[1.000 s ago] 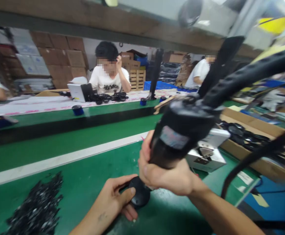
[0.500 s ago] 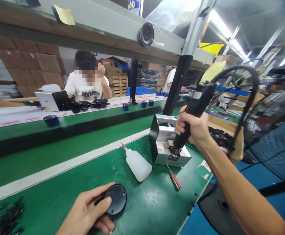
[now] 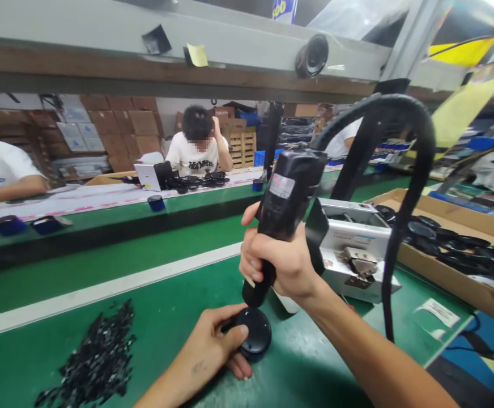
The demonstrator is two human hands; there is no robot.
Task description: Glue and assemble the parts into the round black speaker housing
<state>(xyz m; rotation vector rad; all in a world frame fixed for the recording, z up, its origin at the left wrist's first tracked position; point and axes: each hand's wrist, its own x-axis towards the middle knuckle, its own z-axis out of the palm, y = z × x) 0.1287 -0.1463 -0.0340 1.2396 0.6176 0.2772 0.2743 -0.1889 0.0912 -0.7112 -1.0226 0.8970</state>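
Right hand (image 3: 279, 263) clenched around upright black electric screwdriver (image 3: 283, 212), tip down on round black disc (image 3: 253, 339) near the near edge of green bench (image 3: 157, 317); left hand (image 3: 213, 343) grips the disc's left rim.

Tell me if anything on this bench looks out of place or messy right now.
Only the loose heap of small black bits strewn on the green bench, left of the left hand. That hand steadies a black round disc flat while the right hand holds the electric screwdriver upright on it.
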